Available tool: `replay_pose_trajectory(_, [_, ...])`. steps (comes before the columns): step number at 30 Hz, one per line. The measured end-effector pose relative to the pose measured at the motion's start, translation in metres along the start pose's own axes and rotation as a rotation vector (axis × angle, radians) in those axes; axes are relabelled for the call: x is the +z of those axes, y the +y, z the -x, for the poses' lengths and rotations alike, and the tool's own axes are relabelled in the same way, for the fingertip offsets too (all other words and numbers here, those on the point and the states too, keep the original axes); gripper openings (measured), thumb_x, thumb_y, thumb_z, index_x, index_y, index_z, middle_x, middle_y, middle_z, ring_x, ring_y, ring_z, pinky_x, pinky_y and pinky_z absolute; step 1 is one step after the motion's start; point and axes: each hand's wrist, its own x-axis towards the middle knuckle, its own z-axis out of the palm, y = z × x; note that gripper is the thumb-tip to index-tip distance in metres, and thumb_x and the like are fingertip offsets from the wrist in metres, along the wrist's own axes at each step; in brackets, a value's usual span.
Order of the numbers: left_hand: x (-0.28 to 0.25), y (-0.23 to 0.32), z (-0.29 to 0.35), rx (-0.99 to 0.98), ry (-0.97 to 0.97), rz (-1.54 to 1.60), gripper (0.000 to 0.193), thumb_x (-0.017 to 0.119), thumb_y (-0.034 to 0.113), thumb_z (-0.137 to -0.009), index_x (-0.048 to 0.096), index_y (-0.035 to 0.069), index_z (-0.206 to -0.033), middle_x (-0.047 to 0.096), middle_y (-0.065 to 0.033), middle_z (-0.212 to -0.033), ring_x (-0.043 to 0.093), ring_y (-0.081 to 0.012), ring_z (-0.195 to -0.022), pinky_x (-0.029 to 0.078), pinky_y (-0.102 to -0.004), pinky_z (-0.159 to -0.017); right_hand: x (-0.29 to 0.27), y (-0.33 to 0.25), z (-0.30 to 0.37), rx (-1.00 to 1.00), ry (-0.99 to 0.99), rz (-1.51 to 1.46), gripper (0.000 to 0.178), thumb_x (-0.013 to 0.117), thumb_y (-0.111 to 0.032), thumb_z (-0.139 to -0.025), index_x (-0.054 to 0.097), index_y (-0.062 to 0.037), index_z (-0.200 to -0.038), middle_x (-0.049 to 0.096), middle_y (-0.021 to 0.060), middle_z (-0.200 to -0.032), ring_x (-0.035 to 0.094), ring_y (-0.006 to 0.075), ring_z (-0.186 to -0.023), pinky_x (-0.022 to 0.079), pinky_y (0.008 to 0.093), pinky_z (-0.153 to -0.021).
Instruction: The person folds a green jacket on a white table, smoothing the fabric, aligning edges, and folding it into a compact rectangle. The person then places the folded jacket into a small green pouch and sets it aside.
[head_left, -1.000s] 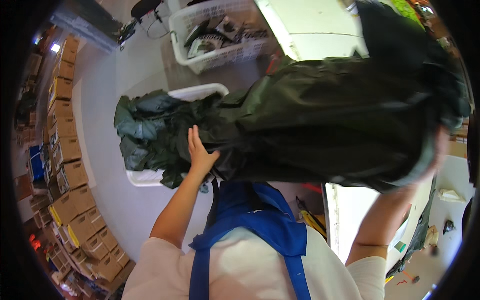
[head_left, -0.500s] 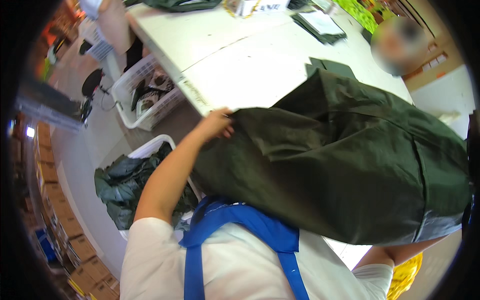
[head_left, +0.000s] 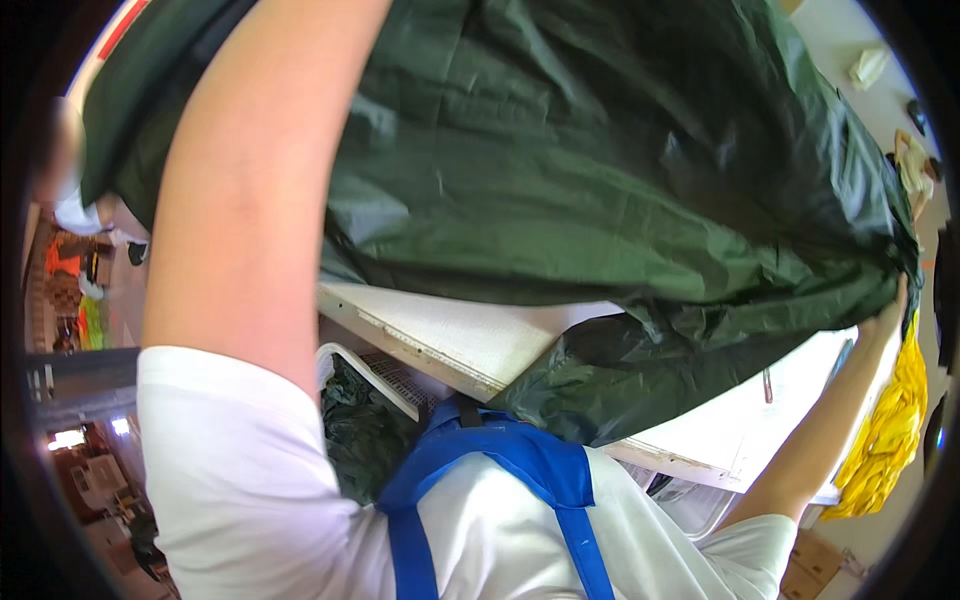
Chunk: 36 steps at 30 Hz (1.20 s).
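A large piece of dark green, shiny coated fabric (head_left: 560, 190) is spread up and out in front of me, with folds and creases across it. It covers most of the upper view, and its lower part hangs over the table near my apron. At the far right, my right hand (head_left: 895, 300) grips the fabric's bunched edge, the fingers partly hidden by it. My left arm is raised high across the fabric and runs out past the top edge, so my left hand is out of sight.
Below the fabric shows a white table (head_left: 440, 320) with a worn edge. A white basket (head_left: 375, 380) of dark green fabric stands beside it at left. Yellow fabric (head_left: 890, 440) hangs at the right. Another clear-sided bin (head_left: 690, 505) is under the table.
The dark green fabric has been lifted from lying across the table and spread upward. My left arm has swung up, taking its hand out of view; my right hand has come into sight at right.
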Motion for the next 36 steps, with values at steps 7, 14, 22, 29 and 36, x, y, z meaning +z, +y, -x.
replay_pose_trajectory(7, [0.11, -0.171, 0.168, -0.154, -0.776, -0.492, 0.072, 0.045, 0.045, -0.095, 0.017, 0.007, -0.148, 0.029, -0.021, -0.149, 0.032, -0.0328, -0.136, 0.027, -0.0385, -0.11, -0.104, 0.138, -0.019, -0.256, 0.05, 1.017, 0.069, 0.068, -0.038, -0.084, 0.043, 0.0057, -0.13, 0.052, 0.0182, -0.124, 0.05, 0.0276, -0.112, 0.038, 0.0336, -0.096])
replay_pose_trajectory(14, [0.056, -0.213, 0.361, -0.59, -0.822, -0.399, 0.064, 0.059, 0.029, -0.088, 0.033, 0.005, -0.142, 0.035, -0.0193, -0.145, 0.035, -0.0346, -0.132, 0.03, -0.0396, -0.109, -0.127, 0.288, 0.219, -0.278, 0.214, 1.514, 0.086, 0.075, -0.033, -0.078, 0.029, 0.0082, -0.139, 0.032, 0.0273, -0.141, 0.033, 0.0395, -0.129, 0.024, 0.0441, -0.111])
replay_pose_trajectory(22, [-0.064, -0.397, 0.244, -0.541, 0.027, -0.644, 0.08, 0.076, 0.023, -0.07, 0.038, 0.002, -0.137, 0.047, -0.02, -0.133, 0.042, -0.0355, -0.126, 0.034, -0.0421, -0.106, -0.089, 0.314, 0.337, 0.535, 0.272, 0.593, 0.046, 0.06, -0.014, -0.089, 0.043, 0.003, -0.129, 0.053, 0.0129, -0.125, 0.052, 0.023, -0.11, 0.042, 0.0321, -0.094])
replay_pose_trajectory(29, [-0.096, -0.502, 0.225, -1.04, -0.115, -0.198, 0.085, 0.073, 0.025, -0.072, 0.032, -0.003, -0.141, 0.046, -0.026, -0.134, 0.046, -0.0307, -0.125, 0.036, -0.0384, -0.104, -0.056, 0.241, 0.333, 0.315, 0.438, 0.475, 0.042, 0.057, -0.03, -0.093, 0.052, -0.0024, -0.124, 0.058, 0.0101, -0.119, 0.056, 0.0232, -0.106, 0.045, 0.0363, -0.093])
replay_pose_trajectory(36, [-0.172, -0.519, 0.227, -0.893, -0.424, -0.111, 0.043, 0.062, 0.034, -0.087, 0.061, -0.003, -0.109, 0.064, -0.0178, -0.11, 0.058, -0.0296, -0.108, 0.042, -0.0402, -0.093, -0.043, 0.131, 0.287, 0.114, 0.354, 0.74, 0.045, 0.055, -0.032, -0.094, 0.052, 0.001, -0.125, 0.059, 0.0094, -0.118, 0.057, 0.0211, -0.105, 0.045, 0.0336, -0.092])
